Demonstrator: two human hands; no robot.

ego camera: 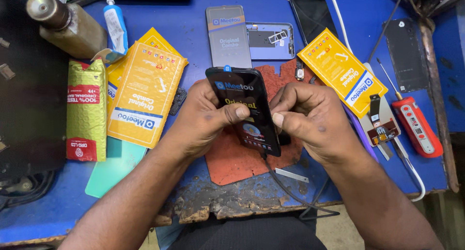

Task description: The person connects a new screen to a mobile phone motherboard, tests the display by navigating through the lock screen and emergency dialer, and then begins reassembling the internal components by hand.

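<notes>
A black phone screen with a printed protective film is held upright-tilted over a worn red mat. My left hand grips its left edge, thumb pressed on the glass. Its right edge is held by my right hand, whose thumb rests on the screen's lower right part. A thin black cable hangs from the screen's bottom edge toward me.
On the blue bench lie yellow padded envelopes, a green-gold pouch, another screen, a phone frame, a red screwdriver, a small tester board, a glue tube, a metal bottle.
</notes>
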